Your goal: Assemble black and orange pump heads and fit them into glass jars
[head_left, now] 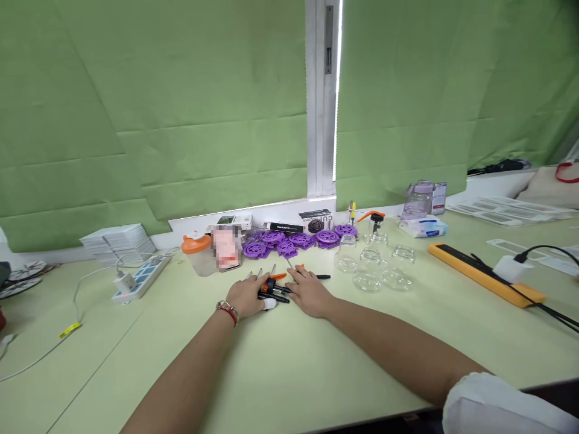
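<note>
Both my hands lie low over a small pile of black and orange slim tools [274, 288] on the table. Pen-like black sticks and thin metal shafts poke out between them. My left hand [245, 296] covers the pile's left side, its fingers stretched forward, with a white wrap at the thumb. From the right, my right hand [311, 294] rests with fingers spread over the other end, touching the tools. A black stick end [323, 276] shows beyond it. Parts of the pile are hidden beneath my fingers. Behind lie several purple round slotted pieces [300, 240].
Several clear glass jars [370, 271] stand right of the pile. An orange-lidded cup [197, 253] and a pink phone [227, 248] are at the back left. Power strips lie at the left [143, 278] and right [479, 274]. A wipes pack [424, 227] sits farther back.
</note>
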